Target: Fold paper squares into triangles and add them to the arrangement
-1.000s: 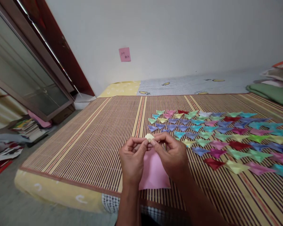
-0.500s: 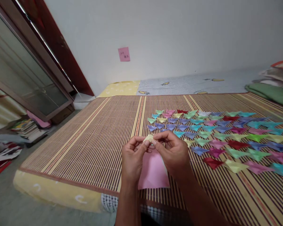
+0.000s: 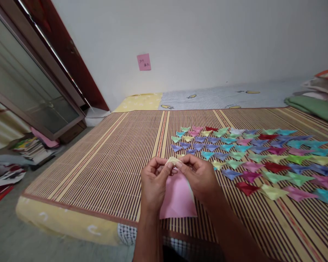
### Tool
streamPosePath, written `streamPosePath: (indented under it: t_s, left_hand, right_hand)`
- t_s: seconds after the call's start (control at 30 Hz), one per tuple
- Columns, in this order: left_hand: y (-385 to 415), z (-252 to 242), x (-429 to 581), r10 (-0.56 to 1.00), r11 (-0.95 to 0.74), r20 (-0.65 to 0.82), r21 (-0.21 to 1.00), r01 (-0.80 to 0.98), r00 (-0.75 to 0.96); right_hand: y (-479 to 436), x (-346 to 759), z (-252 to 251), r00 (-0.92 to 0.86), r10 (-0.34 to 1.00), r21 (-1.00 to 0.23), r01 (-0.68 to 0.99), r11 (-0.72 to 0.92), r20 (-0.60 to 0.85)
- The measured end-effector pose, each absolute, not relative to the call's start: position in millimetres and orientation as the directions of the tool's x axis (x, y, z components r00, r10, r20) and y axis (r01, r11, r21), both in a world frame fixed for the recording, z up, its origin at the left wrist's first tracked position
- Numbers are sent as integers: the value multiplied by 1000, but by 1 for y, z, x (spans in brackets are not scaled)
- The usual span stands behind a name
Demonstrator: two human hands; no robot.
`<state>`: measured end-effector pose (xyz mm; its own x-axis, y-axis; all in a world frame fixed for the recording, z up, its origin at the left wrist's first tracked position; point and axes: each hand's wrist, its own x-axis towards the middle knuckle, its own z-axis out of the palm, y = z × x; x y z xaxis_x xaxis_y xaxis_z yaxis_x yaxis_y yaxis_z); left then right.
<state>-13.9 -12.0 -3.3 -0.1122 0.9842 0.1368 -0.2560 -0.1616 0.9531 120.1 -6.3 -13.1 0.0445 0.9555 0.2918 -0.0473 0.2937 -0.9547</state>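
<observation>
Between my two hands is a small piece of pale yellow folded paper (image 3: 174,160), raised above the mat. My left hand (image 3: 156,178) pinches its left side between thumb and fingers. On the other side, my right hand (image 3: 198,176) grips it the same way, the thumbs close together. Much of the paper is hidden by my fingers. Below the hands lies a sheet of pink paper (image 3: 178,200), partly covered by my right hand and wrist. To the right, many folded paper pieces in several colours, such as a dark red one (image 3: 246,188), sit in rows.
A striped bamboo mat (image 3: 98,160) covers the bed. Folded cloths (image 3: 314,105) are piled at the far right. A pink note (image 3: 144,62) is stuck on the wall. Books (image 3: 30,149) and a glass-panelled door (image 3: 30,83) are at left.
My right hand has shifted slightly, and a little more of the yellow paper's peak shows between the fingers. Both hands keep their pinch; the rows of folded paper are unchanged.
</observation>
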Motion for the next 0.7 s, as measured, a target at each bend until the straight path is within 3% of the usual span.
streamPosePath:
  t_s: [0.23,0.5,0.7]
  left_hand:
    - [-11,-7,-15,985,-172,169,962,-210,-31]
    - [-19,4,-6,962,-273,265,941,-199,-67]
    - [-45,22,-9,958,-247,267,954,-169,105]
  right_hand:
    - [-8,119,-10,20,944,-944,7,331,331]
    - [-17,119,6,34,927,-926,70,370,373]
    - [-51,133,27,-62,910,-901,130,414,409]
